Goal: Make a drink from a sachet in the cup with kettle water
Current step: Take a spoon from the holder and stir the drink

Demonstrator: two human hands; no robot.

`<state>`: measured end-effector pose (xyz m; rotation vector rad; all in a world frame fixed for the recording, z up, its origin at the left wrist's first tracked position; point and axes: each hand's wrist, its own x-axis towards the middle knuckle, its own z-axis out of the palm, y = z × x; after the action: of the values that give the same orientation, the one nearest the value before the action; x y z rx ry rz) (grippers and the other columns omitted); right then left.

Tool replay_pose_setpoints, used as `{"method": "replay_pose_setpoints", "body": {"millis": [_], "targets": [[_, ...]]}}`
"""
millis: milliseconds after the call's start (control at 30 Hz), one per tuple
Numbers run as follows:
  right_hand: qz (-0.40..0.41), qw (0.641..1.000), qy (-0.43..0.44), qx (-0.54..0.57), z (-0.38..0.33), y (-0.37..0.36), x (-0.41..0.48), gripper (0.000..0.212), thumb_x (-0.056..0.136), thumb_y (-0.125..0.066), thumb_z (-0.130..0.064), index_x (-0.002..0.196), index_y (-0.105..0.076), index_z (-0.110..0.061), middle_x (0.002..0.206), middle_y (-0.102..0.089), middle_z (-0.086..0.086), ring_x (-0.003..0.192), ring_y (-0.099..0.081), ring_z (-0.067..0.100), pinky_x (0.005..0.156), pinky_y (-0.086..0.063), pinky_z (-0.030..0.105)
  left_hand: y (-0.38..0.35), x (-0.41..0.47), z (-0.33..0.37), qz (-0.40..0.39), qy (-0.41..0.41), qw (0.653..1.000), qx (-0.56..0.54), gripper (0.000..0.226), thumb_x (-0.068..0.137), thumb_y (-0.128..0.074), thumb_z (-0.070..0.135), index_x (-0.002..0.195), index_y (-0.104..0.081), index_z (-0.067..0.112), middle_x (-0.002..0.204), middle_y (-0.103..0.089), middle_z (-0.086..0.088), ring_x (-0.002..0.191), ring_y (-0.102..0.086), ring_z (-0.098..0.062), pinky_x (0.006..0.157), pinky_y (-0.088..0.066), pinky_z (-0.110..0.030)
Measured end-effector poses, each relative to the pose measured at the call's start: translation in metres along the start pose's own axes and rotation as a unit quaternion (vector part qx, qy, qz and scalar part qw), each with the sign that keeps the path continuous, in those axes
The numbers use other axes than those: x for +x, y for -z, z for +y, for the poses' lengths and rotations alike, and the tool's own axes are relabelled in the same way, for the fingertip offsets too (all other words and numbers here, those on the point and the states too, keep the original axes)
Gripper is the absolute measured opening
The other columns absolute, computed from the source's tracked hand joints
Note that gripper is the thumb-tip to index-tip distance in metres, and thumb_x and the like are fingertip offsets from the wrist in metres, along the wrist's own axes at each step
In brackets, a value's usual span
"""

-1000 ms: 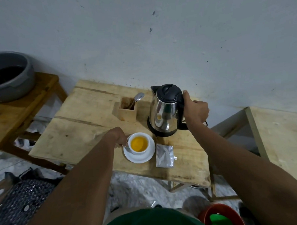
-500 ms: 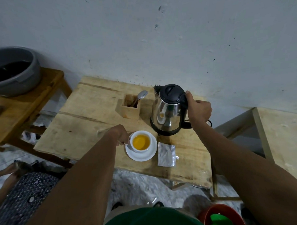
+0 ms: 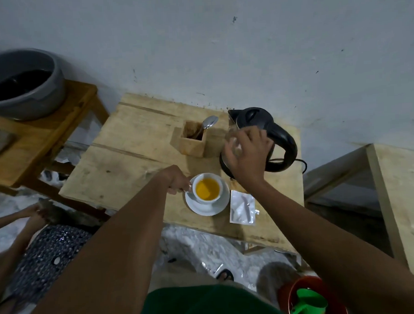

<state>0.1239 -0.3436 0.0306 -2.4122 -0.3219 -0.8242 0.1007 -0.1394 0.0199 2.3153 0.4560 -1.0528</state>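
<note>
cup filled, kettle set down

rough wooden planks form a low table (image 3: 135, 169) against a pale scuffed wall. on it a white cup (image 3: 207, 188) of orange-yellow liquid stands on a white saucer (image 3: 204, 208) near the front edge. the left hand (image 3: 178, 179) is closed on the cup's handle, pinching it from the left. just right of the saucer lies a silver sachet (image 3: 242, 206), flat, torn at one corner. behind the cup stands the electric kettle (image 3: 260, 140), black lid and handle, steel body. the right hand (image 3: 247, 152) hangs in front of it with fingers loosely spread, blurred, gripping nothing. left of the kettle a small wooden box (image 3: 192, 143) holds a spoon (image 3: 208, 123), bowl up. a grey pot (image 3: 23, 85) sits on a side table at far left.
</note>
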Motion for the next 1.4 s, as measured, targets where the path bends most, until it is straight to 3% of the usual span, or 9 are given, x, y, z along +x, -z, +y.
{"method": "replay_pose_setpoints", "body": {"millis": [233, 467, 533, 633, 733, 900, 1067, 1233, 1400], "targets": [[-0.185, 0.982, -0.036, 0.029, 0.001, -0.026, -0.028, 0.013, 0.085, -0.068, -0.019, 0.089, -0.066, -0.006, 0.089, -0.059, 0.010, 0.083, -0.056, 0.027, 0.068, -0.049, 0.043, 0.007, 0.023, -0.024, -0.050, -0.019, 0.996, -0.071, 0.024, 0.076, -0.080, 0.041, 0.091, -0.073, 0.024, 0.112, -0.074, -0.003, 0.098, -0.068, -0.018, 0.077, -0.046, -0.029], [-0.200, 0.968, -0.146, 0.032, -0.019, -0.050, -0.004, 0.013, 0.087, -0.071, -0.024, 0.087, -0.071, -0.011, 0.080, -0.070, 0.008, 0.072, -0.064, 0.023, 0.064, -0.054, 0.040, 0.018, 0.037, -0.024, -0.105, -0.075, 0.991, -0.044, 0.040, 0.081, -0.079, 0.031, 0.114, -0.073, 0.010, 0.097, -0.070, -0.001, 0.078, -0.063, -0.006, 0.044, -0.043, -0.010], [-0.197, 0.957, -0.206, 0.061, -0.028, -0.060, 0.011, 0.015, 0.089, -0.068, -0.025, 0.096, -0.075, -0.013, 0.083, -0.075, 0.007, 0.076, -0.068, 0.023, 0.068, -0.057, 0.038, 0.021, 0.043, -0.024, -0.124, -0.083, 0.989, -0.014, 0.040, 0.079, -0.079, 0.037, 0.112, -0.074, 0.014, 0.100, -0.073, 0.000, 0.083, -0.065, -0.008, 0.047, -0.044, -0.013], [-0.185, 0.922, -0.319, 0.121, -0.039, -0.080, 0.032, 0.018, 0.089, -0.067, -0.028, 0.101, -0.075, -0.017, 0.095, -0.077, 0.004, 0.093, -0.070, 0.024, 0.080, -0.056, 0.036, 0.027, 0.056, -0.022, -0.157, -0.070, 0.985, 0.010, 0.029, 0.081, -0.076, 0.040, 0.099, -0.074, 0.017, 0.090, -0.073, -0.001, 0.085, -0.065, -0.016, 0.052, -0.041, -0.018], [-0.197, 0.896, -0.379, 0.123, -0.045, -0.099, 0.048, 0.029, 0.090, -0.066, -0.035, 0.111, -0.067, -0.015, 0.104, -0.073, 0.010, 0.101, -0.064, 0.031, 0.078, -0.052, 0.036, 0.030, 0.064, -0.018, -0.174, -0.082, 0.980, 0.047, 0.025, 0.081, -0.075, 0.037, 0.065, -0.064, 0.021, 0.065, -0.057, -0.007, 0.056, -0.049, -0.018, 0.047, -0.032, -0.021], [-0.122, 0.854, -0.487, 0.139, -0.047, -0.121, 0.065, 0.032, 0.097, -0.057, -0.032, 0.122, -0.055, -0.012, 0.114, -0.067, 0.013, 0.101, -0.064, 0.031, 0.077, -0.051, 0.035, 0.029, 0.075, -0.017, -0.202, -0.110, 0.969, 0.086, 0.043, 0.075, -0.078, 0.040, 0.105, -0.076, 0.009, 0.094, -0.075, -0.004, 0.089, -0.070, -0.019, 0.069, -0.051, -0.030], [-0.073, 0.824, -0.545, 0.135, -0.048, -0.138, 0.074, 0.037, 0.100, -0.055, -0.030, 0.130, -0.050, -0.009, 0.120, -0.066, 0.016, 0.108, -0.064, 0.033, 0.084, -0.053, 0.038, 0.031, 0.084, -0.015, -0.196, -0.150, 0.960, 0.134, 0.050, 0.078, -0.076, 0.047, 0.112, -0.073, 0.010, 0.079, -0.068, 0.003, 0.074, -0.063, -0.013, 0.067, -0.045, -0.030], [-0.060, 0.816, -0.553, 0.155, -0.047, -0.144, 0.068, 0.024, 0.098, -0.058, -0.018, 0.078, -0.063, -0.007, 0.069, -0.059, 0.008, 0.071, -0.057, 0.025, 0.062, -0.041, 0.027, 0.031, 0.089, -0.015, -0.212, -0.159, 0.954, 0.139, 0.051, 0.077, -0.078, 0.041, 0.116, -0.073, 0.010, 0.113, -0.073, -0.008, 0.100, -0.070, -0.023, 0.075, -0.048, -0.035], [-0.049, 0.820, -0.547, 0.162, -0.051, -0.141, 0.062, 0.038, 0.091, -0.067, -0.020, 0.055, -0.053, -0.013, 0.052, -0.044, 0.002, 0.051, -0.040, 0.016, 0.057, -0.037, 0.028, 0.033, 0.090, -0.014, -0.215, -0.169, 0.951, 0.145, 0.046, 0.078, -0.076, 0.045, 0.114, -0.073, 0.017, 0.088, -0.070, 0.004, 0.081, -0.064, -0.012, 0.072, -0.046, -0.029]]}}
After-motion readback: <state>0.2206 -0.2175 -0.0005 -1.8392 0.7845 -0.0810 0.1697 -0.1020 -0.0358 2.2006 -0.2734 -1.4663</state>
